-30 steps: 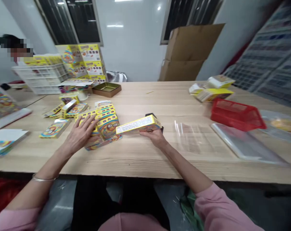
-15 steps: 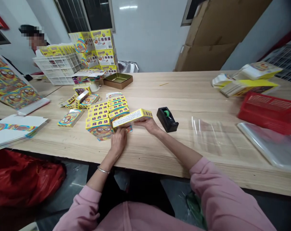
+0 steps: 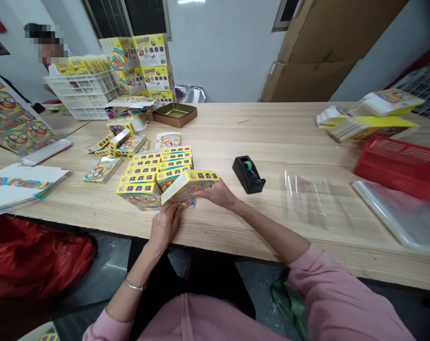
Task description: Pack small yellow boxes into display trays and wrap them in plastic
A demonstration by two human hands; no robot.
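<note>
My right hand (image 3: 218, 193) is closed on the right end of a small yellow cardboard box (image 3: 195, 183), its narrow patterned side facing up. The box is tilted, with its near left corner lower. At that lower corner my left hand (image 3: 165, 222) has its fingers bent together against the box; the fingertips are partly hidden beneath it. Two rows of like boxes (image 3: 140, 178) stand packed on edge just left of the held one. Part of a colourful printed piece (image 3: 189, 203) shows under the held box.
A black tape dispenser (image 3: 248, 174) stands right of my hands. Clear plastic sheets (image 3: 307, 199) and a red basket (image 3: 399, 166) lie further right. Loose boxes (image 3: 103, 169), a brown tray (image 3: 175, 115) and a white crate (image 3: 83, 92) are at left and back. Another person (image 3: 51, 47) is far left.
The held box has tipped so its patterned narrow side faces more upward, and its left end has dropped. My left hand has moved left and toward me; the box rows have shifted slightly left.
</note>
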